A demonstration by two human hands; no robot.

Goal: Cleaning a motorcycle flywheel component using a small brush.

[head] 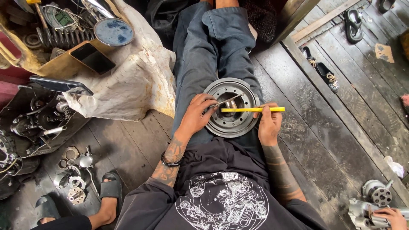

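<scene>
1. The floor is dark, worn wooden planks, scuffed and grey with grime, running at a slant across the view.
2. At the left a stained off-white cloth drapes over a low heap. Above it lie a round blue-grey metal disc, coiled dark metal springs and a black flat phone.
3. Greasy engine parts sit in an open casing at the far left, with small loose metal rings and gears on the planks beside a foot in a black sandal.
4. Black sandals lie apart on the boards at the upper right.
5. A person sits with legs in dark grey trousers stretched out. A round grey metal hub with holes around its rim rests on the lap.
6. The left hand has its fingers closed on a thin silvery metal tool that reaches into the hub's hollow centre.
7. The right hand pinches a yellow straight-handled tool, held level across the hub.
8. At the lower right corner another person's hand touches a pale cast-metal assembly.
</scene>
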